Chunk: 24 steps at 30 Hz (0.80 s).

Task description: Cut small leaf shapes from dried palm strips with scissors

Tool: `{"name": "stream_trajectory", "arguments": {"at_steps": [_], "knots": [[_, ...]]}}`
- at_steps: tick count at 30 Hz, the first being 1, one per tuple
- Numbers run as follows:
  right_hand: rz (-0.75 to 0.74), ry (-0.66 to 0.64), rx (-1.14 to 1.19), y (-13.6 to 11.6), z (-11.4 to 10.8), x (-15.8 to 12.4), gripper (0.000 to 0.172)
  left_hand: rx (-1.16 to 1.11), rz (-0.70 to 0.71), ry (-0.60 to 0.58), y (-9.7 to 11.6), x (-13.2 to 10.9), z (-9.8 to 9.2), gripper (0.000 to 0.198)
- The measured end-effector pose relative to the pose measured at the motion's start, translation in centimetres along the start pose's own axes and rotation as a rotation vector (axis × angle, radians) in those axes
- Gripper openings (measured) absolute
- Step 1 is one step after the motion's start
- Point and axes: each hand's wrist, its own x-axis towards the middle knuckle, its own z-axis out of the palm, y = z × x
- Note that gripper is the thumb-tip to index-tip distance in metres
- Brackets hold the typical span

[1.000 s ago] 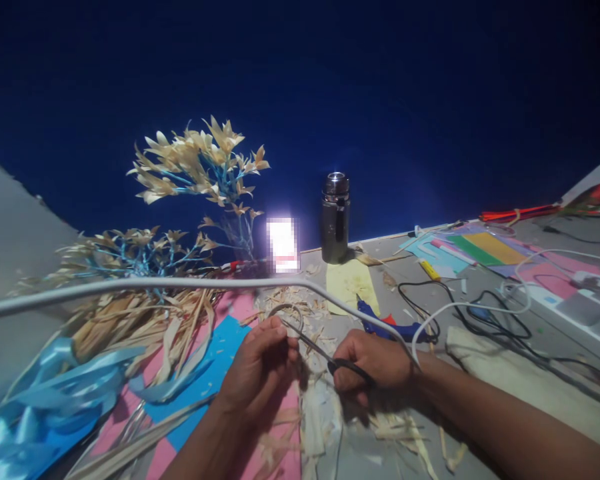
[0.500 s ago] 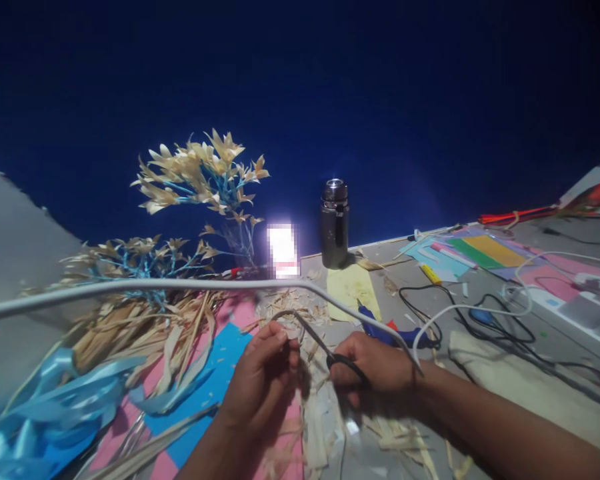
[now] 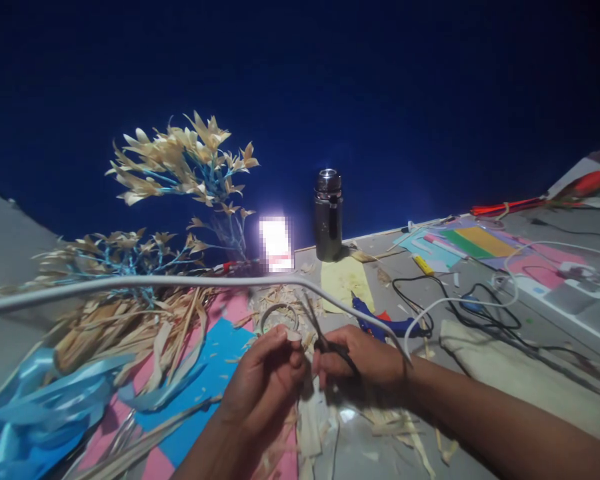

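Note:
My left hand is closed, thumb and fingertips pinched around a small pale piece, likely cut from dried husk. Close beside it, my right hand grips a pair of scissors, fingers in the dark handles, blades pointing up and away from me. Just beyond my left fingertips lies a ring-shaped roll among husk scraps. Beneath both hands are pale husk strips and shavings. To the left lie a blue sheet on pink paper and a heap of dried husks.
A white cable crosses in front of my hands. Husk flowers on blue stems stand back left. A dark flask stands behind yellow paper. A blue glue gun, black cords and a power strip lie right; blue ribbon lies left.
The scissors have tilted more upright and moved away from my left fingertips. The pale piece now shows in my left pinch. The whole view has shifted slightly.

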Motion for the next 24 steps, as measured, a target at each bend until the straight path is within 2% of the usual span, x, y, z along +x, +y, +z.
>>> {"name": "stream_trajectory", "arguments": {"at_steps": [3, 5, 12, 16, 21, 24], "knots": [[-0.112, 0.230, 0.147, -0.4, 0.6, 0.0, 0.038, 0.048, -0.005, -0.061, -0.6, 0.0, -0.3, 0.010], [-0.185, 0.313, 0.199, -0.6, 0.9, 0.0, 0.041, 0.093, -0.020, -0.101, -1.2, 0.1, -0.5, 0.012], [-0.192, 0.374, 0.293, -0.5, 1.4, -0.3, 0.033, 0.244, -0.031, -0.144, -2.3, 0.1, -0.4, 0.017], [-0.168, 0.311, 0.173, -0.5, 0.9, -0.4, 0.029, 0.363, 0.053, -0.135, -2.3, 0.2, -0.6, 0.020], [-0.158, 0.391, 0.208, -0.9, 0.7, -0.4, 0.032, 0.430, 0.128, -0.131, -2.7, 0.1, -0.9, 0.020], [-0.177, 0.411, 0.248, -1.0, 0.8, -0.4, 0.035, 0.388, 0.141, -0.113, -2.6, 0.2, -0.6, 0.020]]}}
